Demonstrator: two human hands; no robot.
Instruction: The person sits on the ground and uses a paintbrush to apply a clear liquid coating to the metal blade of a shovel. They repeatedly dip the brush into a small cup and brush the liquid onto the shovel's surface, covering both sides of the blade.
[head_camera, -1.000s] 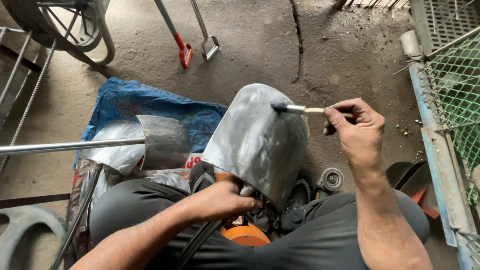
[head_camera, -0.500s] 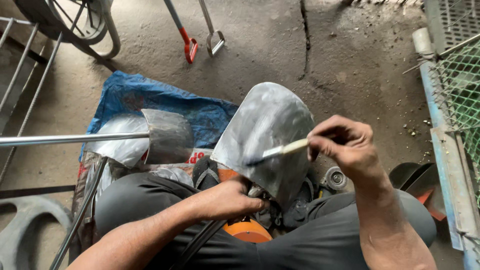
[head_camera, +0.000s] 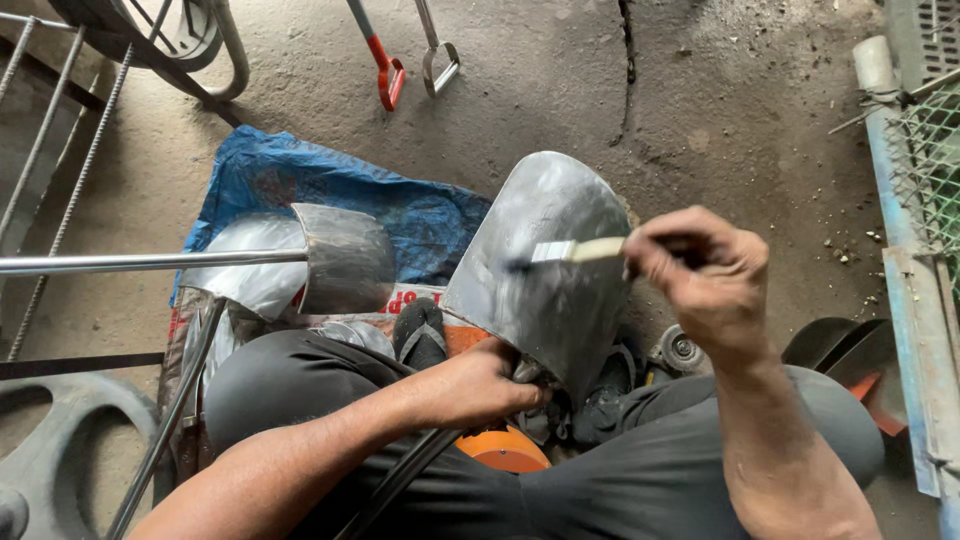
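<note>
Your left hand (head_camera: 480, 385) is clamped round the neck of the shovel blade (head_camera: 545, 265), which stands propped between your knees; hold it firm there so the blade cannot rock. Your right hand (head_camera: 700, 275) pinches the brush (head_camera: 565, 252), bristles on the blade's upper face. Judging by the wet sheen, work in even, overlapping strokes out to the edges. Beyond, a second blade (head_camera: 340, 255) lies on the blue sack (head_camera: 300, 180); keep drips off it.
</note>
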